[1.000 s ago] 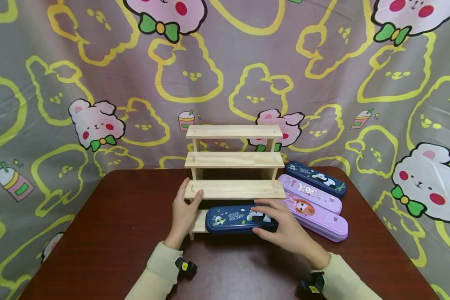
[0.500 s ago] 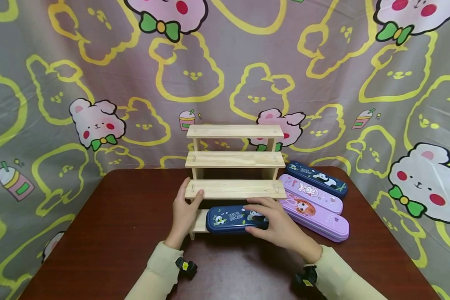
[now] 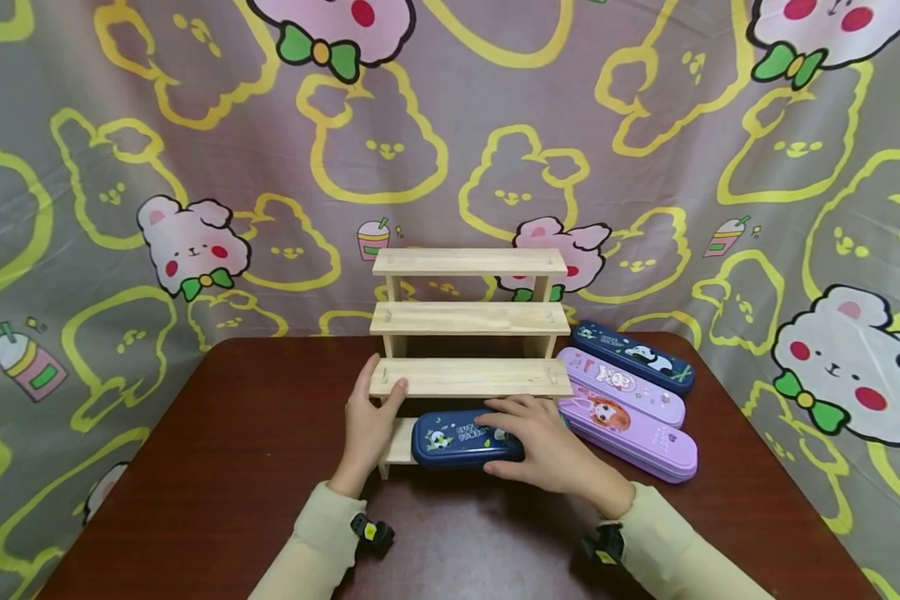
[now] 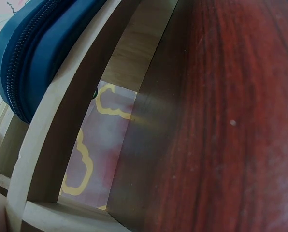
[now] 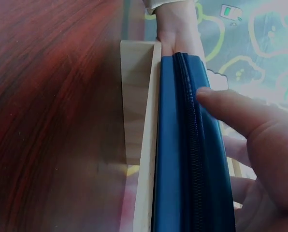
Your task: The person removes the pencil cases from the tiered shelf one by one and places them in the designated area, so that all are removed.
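A navy pencil case (image 3: pixel 450 442) with a panda print lies lengthwise on the lowest step of a tiered wooden rack (image 3: pixel 468 377). My right hand (image 3: pixel 546 442) spans its right part, thumb on the zipped front side and fingers over the top toward the back; the case's right end is mostly hidden. In the right wrist view the thumb (image 5: pixel 231 106) lies against the zip side of the case (image 5: pixel 170 145). My left hand (image 3: pixel 370 429) holds the rack's left end, thumb at the second-lowest board. The left wrist view shows the zipped case end (image 4: pixel 37 53) on the step.
Right of the rack lie a purple pencil case with a girl print (image 3: pixel 645 442), a lilac one (image 3: pixel 645 396) and another navy panda case (image 3: pixel 633 358). All are on a dark red-brown table (image 3: pixel 232 467). A patterned curtain (image 3: pixel 450 108) hangs behind.
My right hand has slid left along the navy pencil case, covering more of its panda print. The case's left end, the rack and my left hand stay in place.
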The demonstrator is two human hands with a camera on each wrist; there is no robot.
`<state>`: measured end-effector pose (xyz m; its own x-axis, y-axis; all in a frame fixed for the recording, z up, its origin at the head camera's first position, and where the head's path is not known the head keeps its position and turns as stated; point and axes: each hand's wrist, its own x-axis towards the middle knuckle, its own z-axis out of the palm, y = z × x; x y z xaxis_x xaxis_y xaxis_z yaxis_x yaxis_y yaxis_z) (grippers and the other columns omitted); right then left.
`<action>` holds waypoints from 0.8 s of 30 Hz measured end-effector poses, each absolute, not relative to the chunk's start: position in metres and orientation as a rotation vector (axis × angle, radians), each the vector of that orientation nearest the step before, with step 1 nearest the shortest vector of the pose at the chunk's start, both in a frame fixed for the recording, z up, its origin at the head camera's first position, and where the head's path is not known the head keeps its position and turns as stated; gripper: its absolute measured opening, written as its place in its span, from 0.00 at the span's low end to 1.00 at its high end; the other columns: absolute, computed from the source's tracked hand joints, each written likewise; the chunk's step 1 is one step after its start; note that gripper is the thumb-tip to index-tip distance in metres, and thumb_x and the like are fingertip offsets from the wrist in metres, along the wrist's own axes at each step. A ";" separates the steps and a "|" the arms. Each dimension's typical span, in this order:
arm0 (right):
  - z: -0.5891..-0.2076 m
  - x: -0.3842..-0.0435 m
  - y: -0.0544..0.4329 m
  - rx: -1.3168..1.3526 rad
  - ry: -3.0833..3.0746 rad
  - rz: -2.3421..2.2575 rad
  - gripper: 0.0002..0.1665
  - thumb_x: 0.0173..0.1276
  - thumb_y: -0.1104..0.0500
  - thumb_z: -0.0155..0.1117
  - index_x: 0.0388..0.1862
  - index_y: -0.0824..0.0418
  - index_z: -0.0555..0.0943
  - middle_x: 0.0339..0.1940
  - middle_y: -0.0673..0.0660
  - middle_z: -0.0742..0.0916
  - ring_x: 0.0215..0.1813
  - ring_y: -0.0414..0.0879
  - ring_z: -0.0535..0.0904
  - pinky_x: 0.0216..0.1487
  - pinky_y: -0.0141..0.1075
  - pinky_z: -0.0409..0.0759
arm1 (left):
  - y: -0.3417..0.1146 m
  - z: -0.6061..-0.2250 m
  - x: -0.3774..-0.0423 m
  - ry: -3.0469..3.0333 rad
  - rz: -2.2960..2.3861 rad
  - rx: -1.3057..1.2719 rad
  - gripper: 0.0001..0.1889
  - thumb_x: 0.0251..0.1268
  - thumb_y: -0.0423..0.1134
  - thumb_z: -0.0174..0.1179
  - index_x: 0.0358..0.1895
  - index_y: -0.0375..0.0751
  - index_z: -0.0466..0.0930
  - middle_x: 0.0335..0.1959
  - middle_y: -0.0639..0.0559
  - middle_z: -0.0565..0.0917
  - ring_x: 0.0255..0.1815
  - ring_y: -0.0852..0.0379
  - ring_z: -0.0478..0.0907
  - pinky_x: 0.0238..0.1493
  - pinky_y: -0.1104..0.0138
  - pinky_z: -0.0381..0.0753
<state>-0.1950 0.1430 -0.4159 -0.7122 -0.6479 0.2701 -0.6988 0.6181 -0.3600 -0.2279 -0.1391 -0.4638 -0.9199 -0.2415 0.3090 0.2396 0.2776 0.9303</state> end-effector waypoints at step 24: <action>-0.411 -0.182 0.155 1.092 -2.723 0.771 0.30 0.55 0.42 0.78 0.58 0.43 0.84 0.59 0.50 0.81 0.61 0.48 0.72 0.59 0.52 0.69 | -0.139 -0.464 -0.227 -2.158 -1.683 -0.033 0.37 0.67 0.50 0.64 0.76 0.49 0.60 0.74 0.51 0.64 0.75 0.51 0.57 0.72 0.50 0.57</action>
<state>-0.1824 0.1552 -0.4106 -0.7357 -0.6169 0.2794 -0.6718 0.6126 -0.4163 -0.2266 -0.1391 -0.4636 -0.9189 -0.2242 0.3246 0.2603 0.2739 0.9259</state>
